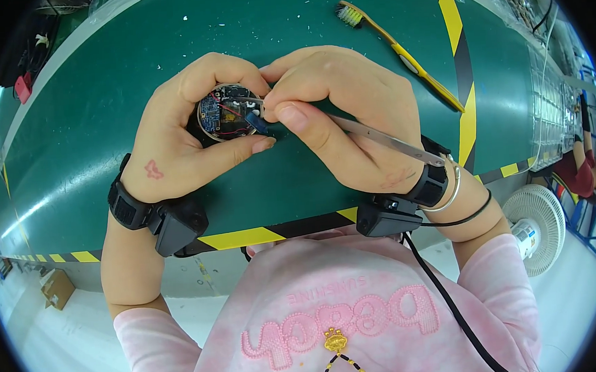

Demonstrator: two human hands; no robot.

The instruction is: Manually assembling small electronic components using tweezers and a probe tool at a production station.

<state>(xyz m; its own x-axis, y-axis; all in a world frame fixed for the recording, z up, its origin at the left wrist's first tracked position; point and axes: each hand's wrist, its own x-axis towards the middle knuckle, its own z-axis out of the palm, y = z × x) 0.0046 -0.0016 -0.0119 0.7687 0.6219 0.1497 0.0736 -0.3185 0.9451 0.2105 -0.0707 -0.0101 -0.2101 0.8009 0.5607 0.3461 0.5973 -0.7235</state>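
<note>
My left hand (pixel 178 128) curls its fingers and thumb around a small round electronic device (pixel 212 116), with its open side facing up. Inside show a blue circuit board, thin red wires and dark parts, and a small blue piece (pixel 256 123) sticks out at the rim. My right hand (pixel 354 104) pinches a pair of metal tweezers (pixel 391 142), whose flat rear end points toward my right wrist. The tweezers' tips reach into the device near its upper right side. Exactly what the tips touch is too small to tell.
A yellow toothbrush (pixel 410 60) lies on the green tabletop (pixel 288 30), right of my hands. Yellow-black tape (pixel 464 73) marks the table. White crumbs are scattered at the back. A white fan (pixel 536 229) stands at the right, a cardboard box (pixel 58 288) on the floor at the left.
</note>
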